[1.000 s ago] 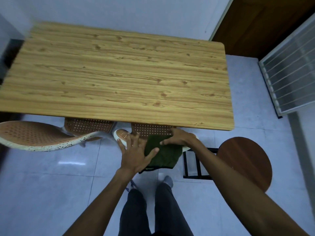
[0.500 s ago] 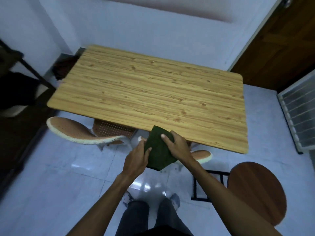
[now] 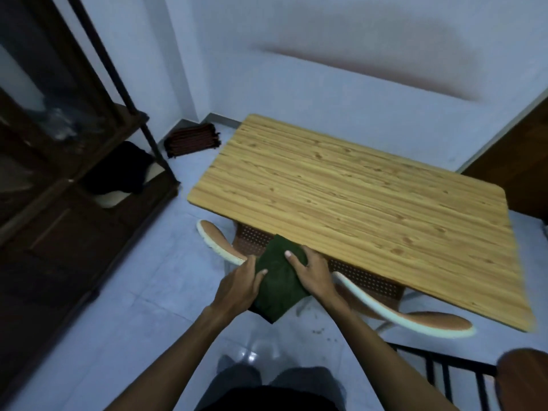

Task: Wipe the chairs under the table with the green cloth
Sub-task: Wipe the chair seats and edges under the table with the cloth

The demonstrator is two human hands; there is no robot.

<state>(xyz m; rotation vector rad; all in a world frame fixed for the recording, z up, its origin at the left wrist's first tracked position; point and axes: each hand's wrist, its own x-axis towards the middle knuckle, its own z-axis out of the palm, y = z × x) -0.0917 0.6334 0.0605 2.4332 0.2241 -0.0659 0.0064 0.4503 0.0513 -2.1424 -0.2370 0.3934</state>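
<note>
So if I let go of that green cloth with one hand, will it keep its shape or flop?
Likely flop: the green cloth looks soft and folded, held between the left hand and right hand, its lower corner hanging unsupported. It seems light, so one hand should carry it. It probably won't slip from a pinch.

Home dining corner: table (image 3: 355, 197), chairs (image 3: 415, 318), cabinet (image 3: 59, 173).

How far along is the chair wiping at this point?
Nothing visibly marks a chair as finished. In hand: both the left hand and right hand hold the green cloth at the table edge, above the chairs. Left: the left chair and right chair.
</note>
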